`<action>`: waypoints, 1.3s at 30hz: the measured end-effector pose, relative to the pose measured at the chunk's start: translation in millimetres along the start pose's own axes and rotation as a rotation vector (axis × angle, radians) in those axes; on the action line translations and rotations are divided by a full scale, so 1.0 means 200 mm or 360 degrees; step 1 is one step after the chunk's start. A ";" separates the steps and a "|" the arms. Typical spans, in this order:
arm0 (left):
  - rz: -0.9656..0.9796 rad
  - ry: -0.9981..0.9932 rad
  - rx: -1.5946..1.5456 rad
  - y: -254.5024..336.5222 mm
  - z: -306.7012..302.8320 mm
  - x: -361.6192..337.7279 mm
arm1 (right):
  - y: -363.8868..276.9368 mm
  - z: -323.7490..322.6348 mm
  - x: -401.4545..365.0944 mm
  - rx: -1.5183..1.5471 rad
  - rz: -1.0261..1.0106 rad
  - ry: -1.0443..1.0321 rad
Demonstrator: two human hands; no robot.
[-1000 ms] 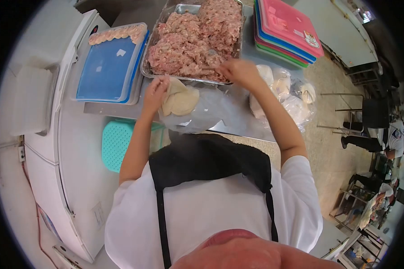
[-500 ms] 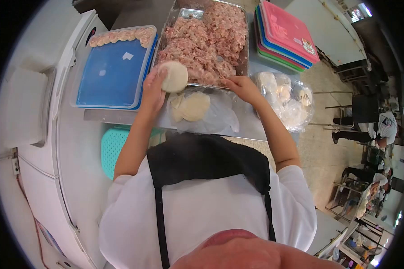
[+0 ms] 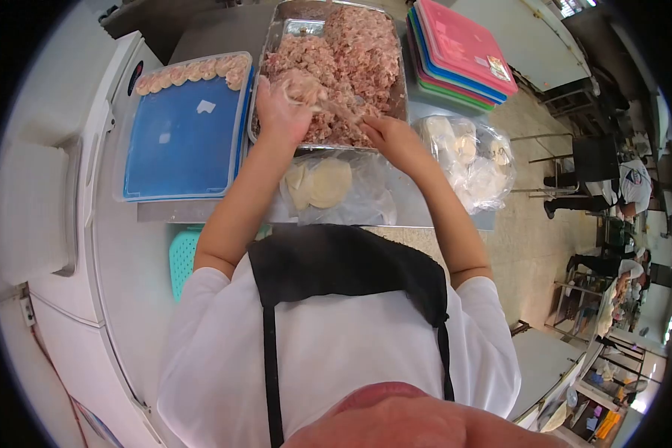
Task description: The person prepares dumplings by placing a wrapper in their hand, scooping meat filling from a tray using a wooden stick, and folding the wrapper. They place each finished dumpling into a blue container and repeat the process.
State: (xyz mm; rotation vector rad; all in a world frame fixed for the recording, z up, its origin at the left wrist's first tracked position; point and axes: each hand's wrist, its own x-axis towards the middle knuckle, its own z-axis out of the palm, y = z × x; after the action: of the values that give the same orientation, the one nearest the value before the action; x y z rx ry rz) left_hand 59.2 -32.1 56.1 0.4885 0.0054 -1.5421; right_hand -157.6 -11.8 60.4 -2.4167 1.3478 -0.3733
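My left hand (image 3: 282, 116) is closed round a dumpling wrapper, with a lump of meat filling (image 3: 304, 88) on it. It is over the near left part of a metal tray (image 3: 405, 112) heaped with ground meat (image 3: 362, 48). My right hand (image 3: 396, 140), at the tray's near edge, grips a thin flat spreader (image 3: 341, 112) whose tip points at the filling; motion blurs it. Just below the tray, a small stack of round wrappers (image 3: 328, 184) lies on a plastic bag (image 3: 369, 196).
To the left, a blue tray (image 3: 179, 145) bears a row of filled dumplings (image 3: 194, 71) along its far edge. Stacked coloured lids (image 3: 463, 45) stand at the right, behind bagged wrappers (image 3: 470, 160). A turquoise basket (image 3: 182, 261) is below the table. Other people are far off right.
My left hand has moved from the tray's near edge to over the meat, and filling now sits on its wrapper. My right hand has brought the spreader up against the filling.
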 end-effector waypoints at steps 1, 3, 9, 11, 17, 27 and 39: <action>0.0039 0.0019 0.0015 -0.01 -0.08 0.05 | -0.06 -0.06 -0.04 -0.0105 0.0053 -0.0011; 0.0061 0.0015 0.0050 -0.03 -0.10 0.08 | -0.18 -0.19 -0.10 -0.0320 0.0150 -0.0029; 0.0020 0.0127 0.0187 -0.02 0.08 -0.07 | -0.06 -0.15 -0.05 -0.0469 -0.0123 0.0176; 0.0018 0.0037 0.0101 -0.02 0.01 -0.03 | -0.16 -0.29 -0.09 -0.0512 -0.0136 0.0178; -0.0012 -0.0058 -0.0019 -0.06 0.06 -0.05 | -0.09 -0.24 -0.08 -0.0257 -0.0313 0.0225; 0.1207 -0.0855 0.2506 -0.03 0.22 -0.28 | 0.15 -0.48 -0.13 0.0692 -0.0361 -0.0131; 0.0965 -0.0976 0.3231 -0.07 0.14 -0.19 | 0.48 -0.20 0.06 0.0635 -0.0721 -0.0238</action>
State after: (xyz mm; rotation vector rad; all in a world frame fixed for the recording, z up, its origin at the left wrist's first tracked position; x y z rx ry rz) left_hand 35.4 -4.2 87.7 1.3129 -2.0965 -0.5247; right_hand -239.9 -76.3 56.6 -2.3263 0.5831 -0.5069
